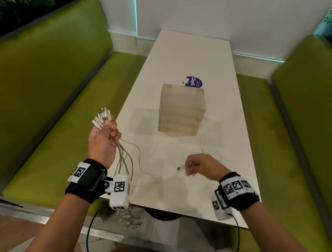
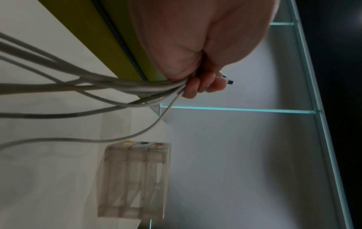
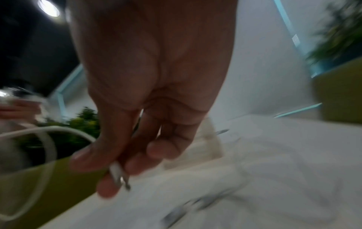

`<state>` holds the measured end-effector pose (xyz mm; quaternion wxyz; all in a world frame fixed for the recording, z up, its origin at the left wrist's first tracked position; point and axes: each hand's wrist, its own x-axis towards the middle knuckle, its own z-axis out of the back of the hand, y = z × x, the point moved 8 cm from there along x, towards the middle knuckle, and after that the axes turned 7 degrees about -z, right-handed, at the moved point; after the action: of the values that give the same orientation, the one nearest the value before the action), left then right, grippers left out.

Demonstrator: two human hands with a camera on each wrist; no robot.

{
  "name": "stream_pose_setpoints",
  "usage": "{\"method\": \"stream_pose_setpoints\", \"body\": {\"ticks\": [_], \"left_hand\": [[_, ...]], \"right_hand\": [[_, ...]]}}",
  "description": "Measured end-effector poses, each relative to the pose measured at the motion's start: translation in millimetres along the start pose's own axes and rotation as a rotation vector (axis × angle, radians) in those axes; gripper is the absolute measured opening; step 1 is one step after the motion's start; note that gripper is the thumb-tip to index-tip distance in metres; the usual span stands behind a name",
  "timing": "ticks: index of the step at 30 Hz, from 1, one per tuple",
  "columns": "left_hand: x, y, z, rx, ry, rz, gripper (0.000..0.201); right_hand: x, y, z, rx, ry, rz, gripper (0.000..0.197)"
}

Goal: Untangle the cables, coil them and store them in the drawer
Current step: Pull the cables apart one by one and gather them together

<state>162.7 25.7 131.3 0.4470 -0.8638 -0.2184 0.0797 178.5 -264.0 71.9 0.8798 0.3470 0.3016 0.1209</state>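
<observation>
While the left hand [image 1: 102, 142] is raised off the table's left edge with its fingers [image 2: 203, 86] curled tight, it grips a bunch of white cables [image 1: 124, 158] near their ends, so that the plugs [image 1: 101, 118] stand up in a fan just above the knuckles. Below those fingers the cords hang down past the wrist and end in a loose tangle under the near table edge; one strand curves away rightward across the white table [image 1: 192, 54] toward the other hand. Beyond both sets of fingertips, farther up the table and between the two hands, stands the drawer unit [image 1: 181, 111], a small translucent box; the left wrist view shows yellow, blue and red marks along one edge of it, and whether any drawer is open I cannot tell. Behind it lies a purple label [image 1: 194, 81]. To the right, the right hand [image 1: 204, 165] hovers low over the tabletop, thumb and curled fingers [image 3: 137, 164] pinching a single white plug [image 3: 119, 176] whose metal tip pokes out past the fingertips. More pale cord lies blurred on the table just beyond and beside that hand.
</observation>
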Motion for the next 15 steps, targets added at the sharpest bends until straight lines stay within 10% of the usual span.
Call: {"method": "stream_pose_setpoints", "body": {"ticks": [9, 15], "left_hand": [[-28.9, 21.7, -23.1, 0.069, 0.155, 0.142, 0.02], [-50.1, 34.1, -18.0, 0.101, 0.236, 0.228, 0.02]], "right_hand": [[-27.4, -8.7, -155.5, -0.192, 0.504, -0.06, 0.021], [-15.7, -16.3, -120.1, -0.093, 0.266, -0.086, 0.022]]}}
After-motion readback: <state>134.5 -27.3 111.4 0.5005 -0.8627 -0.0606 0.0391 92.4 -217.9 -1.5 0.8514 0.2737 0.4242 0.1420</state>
